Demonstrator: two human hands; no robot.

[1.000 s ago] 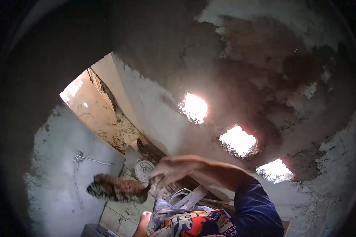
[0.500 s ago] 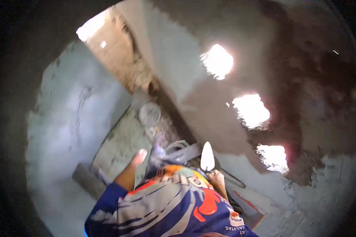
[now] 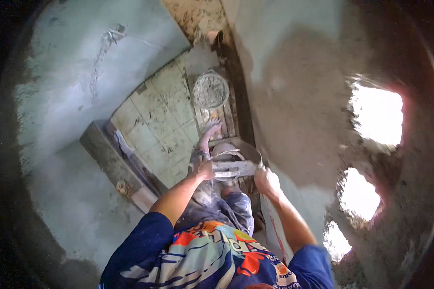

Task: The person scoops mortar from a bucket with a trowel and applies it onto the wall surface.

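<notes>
Both my forearms reach forward over my dusty trousers. My left hand (image 3: pixel 205 170) is closed round the left end of a grey plastering float (image 3: pixel 234 169), a flat board caked with mortar. At its right end my right hand (image 3: pixel 266 181) is closed on a trowel, whose thin curved blade (image 3: pixel 252 153) lies beside the board; its handle is hidden in my fingers. Beneath the float is a round pale container (image 3: pixel 223 148), partly covered. A bucket (image 3: pixel 210 90) of grey mortar stands farther ahead, beyond my bare foot (image 3: pixel 212 127).
On the right rises a plastered wall (image 3: pixel 294 111) with damp brown patches and three bright holes. Dirty floor tiles (image 3: pixel 154 113) lie left of the bucket. A concrete ledge (image 3: pixel 113 156) crosses at left. Past the bucket, a pipe end (image 3: pixel 216 37) sticks out.
My left hand, apart from the float before, now grips its end. My right hand has moved forward, and the trowel blade no longer points up. The view has swung, bringing the bucket nearer the centre.
</notes>
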